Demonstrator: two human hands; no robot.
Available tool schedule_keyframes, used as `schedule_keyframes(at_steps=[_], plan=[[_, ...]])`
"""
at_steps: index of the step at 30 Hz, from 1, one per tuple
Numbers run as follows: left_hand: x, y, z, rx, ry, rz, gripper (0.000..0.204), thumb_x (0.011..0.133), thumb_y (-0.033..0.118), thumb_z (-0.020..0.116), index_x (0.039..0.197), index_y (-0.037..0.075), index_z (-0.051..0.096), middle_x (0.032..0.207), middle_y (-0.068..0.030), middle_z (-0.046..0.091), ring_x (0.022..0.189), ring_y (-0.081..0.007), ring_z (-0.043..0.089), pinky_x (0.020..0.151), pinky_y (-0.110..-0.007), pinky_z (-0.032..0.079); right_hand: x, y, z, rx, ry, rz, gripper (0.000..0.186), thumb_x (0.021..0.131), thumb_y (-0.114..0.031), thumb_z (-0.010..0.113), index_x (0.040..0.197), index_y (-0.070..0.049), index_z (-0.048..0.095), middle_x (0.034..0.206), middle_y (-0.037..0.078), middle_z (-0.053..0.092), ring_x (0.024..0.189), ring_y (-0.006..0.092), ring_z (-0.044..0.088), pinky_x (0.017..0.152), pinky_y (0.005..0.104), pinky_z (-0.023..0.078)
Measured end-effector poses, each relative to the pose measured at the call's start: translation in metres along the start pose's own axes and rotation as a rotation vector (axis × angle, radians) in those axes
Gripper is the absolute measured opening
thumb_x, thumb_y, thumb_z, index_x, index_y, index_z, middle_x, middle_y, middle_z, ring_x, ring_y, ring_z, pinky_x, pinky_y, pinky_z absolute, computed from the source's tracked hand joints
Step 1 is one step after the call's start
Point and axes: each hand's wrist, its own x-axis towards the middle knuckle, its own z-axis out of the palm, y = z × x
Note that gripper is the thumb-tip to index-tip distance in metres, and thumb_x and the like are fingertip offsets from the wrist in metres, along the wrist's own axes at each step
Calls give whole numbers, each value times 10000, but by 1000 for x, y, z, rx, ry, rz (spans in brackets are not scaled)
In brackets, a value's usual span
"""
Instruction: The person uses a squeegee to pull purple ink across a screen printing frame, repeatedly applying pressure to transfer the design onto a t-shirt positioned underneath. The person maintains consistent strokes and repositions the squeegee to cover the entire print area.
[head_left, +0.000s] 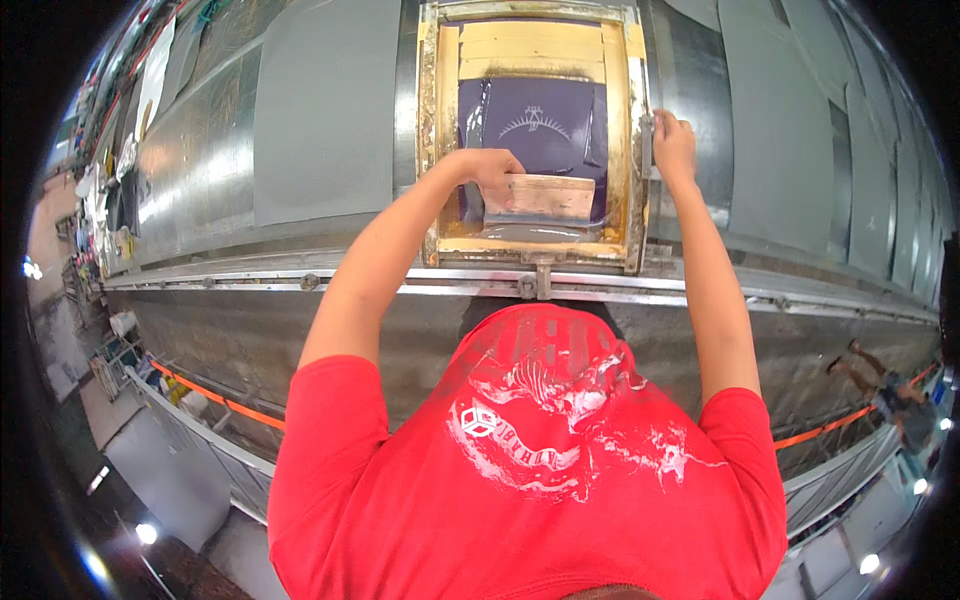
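A screen-printing frame [628, 100] lies flat on the long table in front of me, its edges stained yellow. Inside it, dark purple mesh [590, 110] carries a pale pattern of an arc with a small figure. My left hand [490, 172] is closed around the left end of a wooden squeegee [560, 197], which rests across the near part of the mesh. Wet, shiny ink shows along the squeegee's near side. My right hand [675, 148] is closed at the frame's right edge, its curled fingers against the metal side piece; the fingertips are partly hidden.
A metal rail [400, 284] with small stops runs along the table's near edge, and a bracket [543, 275] joins the frame to it. Grey sheets [325, 110] lie on the table at both sides. Another person [905, 400] is far off at the right.
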Motion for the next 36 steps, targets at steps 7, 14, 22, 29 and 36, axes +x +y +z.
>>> schedule_keyframes(at_steps=[7,14,22,29,36], plan=[[-36,23,-111,104,443,110,536,693,165,868,1182,19,706,984,-74,744,906,-178,674,833,-339,544,47,-137,-56,226,-259,-563,595,882,-493,710,1345,-127,637,1250,211,643,1214,379,576,1024,472,462],[4,27,-77,449,1144,161,386,782,69,689,1128,219,767,1034,-132,740,940,-333,702,867,-418,560,63,-134,11,-170,-426,-503,435,735,-95,787,1159,-43,707,1157,162,684,1110,356,629,986,424,504],[-48,10,84,443,1110,277,523,679,-123,656,1102,165,766,1164,-35,737,1073,-244,668,935,-363,542,-125,-85,-19,176,-388,-504,488,700,-12,778,1179,-54,696,1180,127,646,1147,320,598,1012,405,493],[-15,19,-50,426,1124,231,455,751,10,724,1175,175,747,1197,-104,716,1064,-307,686,915,-376,557,14,-111,-11,103,-219,-596,352,787,-124,760,1119,-38,684,1108,144,680,1080,340,627,964,437,512],[-11,9,-3,474,1120,195,405,699,32,769,1086,153,777,1084,-88,748,962,-300,686,871,-392,553,-37,-79,10,203,-263,-553,473,703,-35,797,1163,-24,688,1154,163,680,1105,351,628,998,428,498]])
